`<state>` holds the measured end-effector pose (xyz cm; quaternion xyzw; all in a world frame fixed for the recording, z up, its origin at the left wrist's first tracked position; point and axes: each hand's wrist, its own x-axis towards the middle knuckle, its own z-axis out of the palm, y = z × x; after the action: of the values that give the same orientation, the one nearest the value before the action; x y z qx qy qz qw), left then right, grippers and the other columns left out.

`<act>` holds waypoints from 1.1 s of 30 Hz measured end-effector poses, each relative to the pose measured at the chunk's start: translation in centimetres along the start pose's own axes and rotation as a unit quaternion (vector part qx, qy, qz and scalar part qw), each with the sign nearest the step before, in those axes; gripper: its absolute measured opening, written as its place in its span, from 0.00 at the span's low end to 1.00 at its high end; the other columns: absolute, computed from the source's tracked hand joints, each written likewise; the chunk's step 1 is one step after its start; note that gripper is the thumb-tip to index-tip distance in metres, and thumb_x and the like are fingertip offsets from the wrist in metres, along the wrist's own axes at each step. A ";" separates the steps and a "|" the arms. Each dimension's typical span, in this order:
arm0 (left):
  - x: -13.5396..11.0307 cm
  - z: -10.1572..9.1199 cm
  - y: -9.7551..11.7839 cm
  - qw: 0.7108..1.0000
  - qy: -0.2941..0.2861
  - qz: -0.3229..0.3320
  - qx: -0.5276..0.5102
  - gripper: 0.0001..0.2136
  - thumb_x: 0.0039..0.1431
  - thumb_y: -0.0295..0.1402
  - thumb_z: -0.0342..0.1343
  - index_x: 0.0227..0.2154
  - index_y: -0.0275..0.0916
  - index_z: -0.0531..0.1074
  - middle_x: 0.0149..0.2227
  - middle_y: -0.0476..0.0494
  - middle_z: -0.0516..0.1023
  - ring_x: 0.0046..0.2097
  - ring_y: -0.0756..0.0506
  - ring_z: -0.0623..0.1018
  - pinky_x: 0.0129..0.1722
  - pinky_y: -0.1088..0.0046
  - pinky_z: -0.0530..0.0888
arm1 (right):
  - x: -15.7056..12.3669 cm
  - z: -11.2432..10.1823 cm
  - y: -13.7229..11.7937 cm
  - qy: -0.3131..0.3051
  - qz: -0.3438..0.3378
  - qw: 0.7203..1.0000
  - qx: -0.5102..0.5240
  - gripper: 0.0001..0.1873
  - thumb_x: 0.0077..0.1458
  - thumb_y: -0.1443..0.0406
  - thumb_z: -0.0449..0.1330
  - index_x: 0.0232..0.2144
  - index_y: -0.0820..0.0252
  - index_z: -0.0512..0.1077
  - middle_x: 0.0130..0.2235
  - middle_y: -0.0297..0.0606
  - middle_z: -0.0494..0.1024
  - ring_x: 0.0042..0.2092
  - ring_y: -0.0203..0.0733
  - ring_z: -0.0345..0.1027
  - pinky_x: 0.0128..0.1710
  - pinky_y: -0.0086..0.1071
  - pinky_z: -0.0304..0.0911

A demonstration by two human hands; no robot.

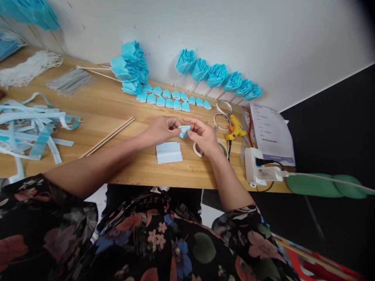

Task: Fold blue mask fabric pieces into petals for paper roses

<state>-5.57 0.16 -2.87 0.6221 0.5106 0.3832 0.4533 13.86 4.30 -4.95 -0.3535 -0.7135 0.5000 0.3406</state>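
Both my hands meet over the middle of the wooden table (pixel 111 105). My left hand (pixel 161 130) and my right hand (pixel 202 136) each pinch one small folded piece of light blue fabric (pixel 184 130) between thumb and fingers. A small stack of pale blue fabric rectangles (pixel 168 152) lies just below my hands. Two rows of finished folded blue petals (pixel 172 98) lie beyond my hands. A roll of tape (pixel 198 150) sits partly hidden under my right hand.
Blue fabric flowers on sticks (pixel 216 75) lean on the wall, with a bigger blue pile (pixel 131 67) to their left. Wooden sticks (pixel 109 137), blue strips (pixel 32 128), grey wires (pixel 70 81), white elastic loops (pixel 27 68), a yellow glue gun (pixel 235 129), tape rings (pixel 222 113), paper (pixel 271 132) and a white power strip (pixel 255 168) surround the work spot.
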 end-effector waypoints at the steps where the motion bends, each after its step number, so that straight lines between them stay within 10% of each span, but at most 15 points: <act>1: 0.1 0.0 0.0 1.000 0.001 -0.002 -0.005 0.06 0.54 0.31 0.58 0.24 0.37 0.68 0.23 0.53 0.68 0.26 0.53 0.64 0.26 0.76 0.59 | 0.0 -0.1 -0.2 -0.003 0.001 1.000 0.006 0.23 0.52 0.61 0.63 0.52 0.56 0.74 0.35 0.33 0.78 0.37 0.37 0.72 0.42 0.34 0.68; 33: -0.1 0.5 0.5 0.998 0.047 -0.015 -0.039 0.08 0.51 0.30 0.59 0.22 0.39 0.65 0.21 0.54 0.64 0.25 0.53 0.62 0.25 0.73 0.57 | 0.1 0.8 -0.2 -0.003 -0.014 1.000 0.007 0.27 0.51 0.55 0.66 0.53 0.54 0.71 0.47 0.38 0.80 0.48 0.43 0.74 0.52 0.40 0.68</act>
<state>-5.00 -0.09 -2.49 0.5777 0.5247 0.4249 0.4586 13.13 3.96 -4.96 -0.3398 -0.7158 0.5011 0.3478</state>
